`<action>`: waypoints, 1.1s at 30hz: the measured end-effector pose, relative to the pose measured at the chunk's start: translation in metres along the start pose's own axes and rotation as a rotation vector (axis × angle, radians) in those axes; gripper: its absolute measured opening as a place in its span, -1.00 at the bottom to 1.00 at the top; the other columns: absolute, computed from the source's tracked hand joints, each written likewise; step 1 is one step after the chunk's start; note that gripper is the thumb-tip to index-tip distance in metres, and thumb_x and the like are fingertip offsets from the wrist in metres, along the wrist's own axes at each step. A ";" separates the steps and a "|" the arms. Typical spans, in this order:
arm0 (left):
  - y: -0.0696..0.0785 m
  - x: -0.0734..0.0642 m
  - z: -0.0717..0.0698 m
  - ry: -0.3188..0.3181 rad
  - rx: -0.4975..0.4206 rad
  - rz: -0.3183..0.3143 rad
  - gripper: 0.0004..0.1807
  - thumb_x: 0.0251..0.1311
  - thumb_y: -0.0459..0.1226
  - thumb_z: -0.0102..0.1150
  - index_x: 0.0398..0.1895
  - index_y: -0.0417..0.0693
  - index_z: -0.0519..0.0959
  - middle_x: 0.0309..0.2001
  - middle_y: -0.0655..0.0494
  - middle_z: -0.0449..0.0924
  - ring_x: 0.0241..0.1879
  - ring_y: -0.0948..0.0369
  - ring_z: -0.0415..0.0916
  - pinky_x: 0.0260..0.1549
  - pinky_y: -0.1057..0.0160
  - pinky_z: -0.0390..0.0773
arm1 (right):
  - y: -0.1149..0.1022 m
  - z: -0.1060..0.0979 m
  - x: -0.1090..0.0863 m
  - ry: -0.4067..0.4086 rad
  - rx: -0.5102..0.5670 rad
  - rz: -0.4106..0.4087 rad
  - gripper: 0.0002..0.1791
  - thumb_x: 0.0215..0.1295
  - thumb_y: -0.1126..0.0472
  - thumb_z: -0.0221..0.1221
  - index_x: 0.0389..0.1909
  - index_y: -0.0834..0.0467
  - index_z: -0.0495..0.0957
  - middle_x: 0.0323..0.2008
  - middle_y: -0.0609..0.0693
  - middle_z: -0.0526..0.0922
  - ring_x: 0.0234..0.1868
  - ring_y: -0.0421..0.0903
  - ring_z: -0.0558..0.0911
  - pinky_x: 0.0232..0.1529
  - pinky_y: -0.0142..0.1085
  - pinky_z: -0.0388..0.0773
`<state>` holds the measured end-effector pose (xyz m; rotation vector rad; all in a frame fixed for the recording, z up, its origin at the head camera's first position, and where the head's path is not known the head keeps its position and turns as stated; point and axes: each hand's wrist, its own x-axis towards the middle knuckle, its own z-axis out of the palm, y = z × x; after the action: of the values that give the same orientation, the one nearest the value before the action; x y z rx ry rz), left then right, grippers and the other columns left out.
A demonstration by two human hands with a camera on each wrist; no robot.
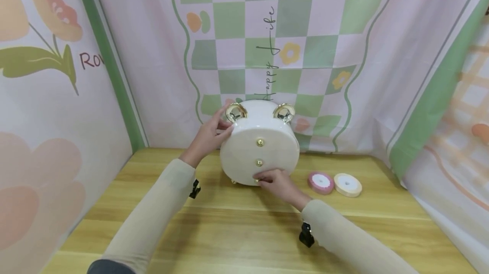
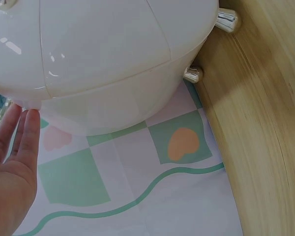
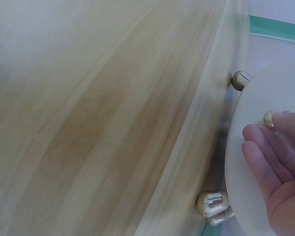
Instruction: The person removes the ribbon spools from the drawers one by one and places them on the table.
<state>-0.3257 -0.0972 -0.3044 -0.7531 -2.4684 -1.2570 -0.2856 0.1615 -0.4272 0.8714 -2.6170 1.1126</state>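
Only the head view shows spools [image 1: 321, 182]; right fingers [image 3: 260, 164] pinch a knob [image 3: 269, 119], left fingers [image 2: 29, 133] straight.

The left sleeve [image 1: 154, 210] and right sleeve [image 1: 349, 235] are long, plain and pale beige, each ending at the wrist. Dark grey cloth [image 1: 111, 266] with a rounded edge shows at the left one's upper end. A small, angular black left device [image 1: 195, 190] and right device [image 1: 306, 235] sit under the cuffs. The left hand [image 1: 209, 136] and right hand [image 1: 279, 185] are bare.
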 end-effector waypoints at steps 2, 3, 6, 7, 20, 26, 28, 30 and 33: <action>0.000 0.000 0.000 0.000 -0.001 -0.004 -0.20 0.46 -0.16 0.12 0.61 0.44 -0.05 -0.02 0.04 0.62 -0.02 0.14 0.60 -0.01 0.20 0.64 | 0.000 0.000 0.000 -0.005 0.001 0.001 -0.82 0.28 0.39 0.31 -0.12 0.22 0.76 -0.14 0.08 0.76 -0.10 0.02 0.74 -0.14 -0.34 0.67; 0.000 0.000 0.000 0.000 0.000 -0.006 -0.20 0.46 -0.16 0.12 0.61 0.44 -0.05 -0.02 0.04 0.62 -0.02 0.14 0.60 -0.01 0.20 0.64 | 0.000 0.000 0.000 -0.009 -0.002 0.000 -0.82 0.28 0.39 0.31 -0.12 0.22 0.76 -0.14 0.08 0.76 -0.10 0.01 0.73 -0.15 -0.35 0.67; 0.000 0.000 0.000 0.001 0.001 -0.006 -0.21 0.46 -0.17 0.12 0.61 0.43 -0.05 -0.02 0.04 0.62 -0.02 0.14 0.59 -0.01 0.19 0.64 | 0.000 0.000 -0.001 -0.020 -0.013 0.003 -0.82 0.29 0.38 0.30 -0.11 0.22 0.76 -0.13 0.06 0.76 -0.09 -0.02 0.73 -0.16 -0.37 0.66; 0.000 0.000 0.000 0.002 0.000 -0.006 -0.20 0.46 -0.17 0.12 0.61 0.43 -0.05 -0.02 0.03 0.62 -0.02 0.14 0.59 -0.01 0.18 0.64 | 0.000 -0.001 -0.001 -0.024 -0.021 0.007 -0.82 0.30 0.37 0.31 -0.11 0.21 0.76 -0.12 0.06 0.76 -0.08 -0.03 0.72 -0.16 -0.37 0.65; -0.003 0.002 0.001 0.010 0.018 0.018 -0.19 0.46 -0.16 0.13 0.61 0.45 -0.06 -0.03 0.03 0.63 -0.02 0.15 0.60 0.00 0.19 0.63 | -0.013 -0.003 -0.012 -0.068 -0.002 0.074 -0.79 0.32 0.31 0.31 -0.05 0.14 0.76 -0.09 -0.02 0.75 -0.11 -0.15 0.71 -0.16 -0.36 0.66; -0.003 0.001 0.000 0.010 0.011 0.006 -0.20 0.45 -0.17 0.13 0.61 0.43 -0.03 -0.04 0.03 0.63 -0.03 0.14 0.60 -0.01 0.19 0.64 | -0.018 -0.004 -0.019 -0.098 0.028 0.077 -0.78 0.34 0.31 0.29 -0.03 0.14 0.75 -0.06 0.00 0.74 -0.08 -0.11 0.71 -0.14 -0.36 0.66; -0.003 0.001 0.000 0.009 0.007 -0.002 -0.21 0.45 -0.18 0.14 0.61 0.41 -0.02 -0.04 0.04 0.62 -0.03 0.14 0.60 -0.01 0.19 0.64 | -0.019 -0.004 -0.021 -0.102 0.034 0.064 -0.78 0.34 0.32 0.29 -0.03 0.15 0.75 -0.07 0.00 0.75 -0.08 -0.11 0.71 -0.15 -0.39 0.65; -0.003 0.001 0.000 0.008 0.001 -0.006 -0.21 0.45 -0.18 0.14 0.61 0.40 -0.02 -0.04 0.03 0.62 -0.03 0.14 0.61 -0.02 0.19 0.64 | -0.020 -0.004 -0.024 -0.102 0.042 0.046 -0.77 0.33 0.34 0.29 -0.03 0.17 0.75 -0.07 0.01 0.75 -0.08 -0.11 0.70 -0.15 -0.42 0.64; -0.003 0.001 0.000 0.006 -0.004 -0.008 -0.21 0.45 -0.17 0.14 0.61 0.42 -0.02 -0.03 0.04 0.62 -0.03 0.14 0.60 -0.01 0.20 0.64 | -0.021 -0.004 -0.028 -0.099 0.053 0.018 -0.77 0.32 0.36 0.30 -0.04 0.19 0.75 -0.07 0.03 0.74 -0.07 -0.10 0.70 -0.15 -0.43 0.63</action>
<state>-0.3280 -0.0979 -0.3061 -0.7407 -2.4674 -1.2651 -0.2514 0.1651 -0.4223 0.9392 -2.6905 1.1781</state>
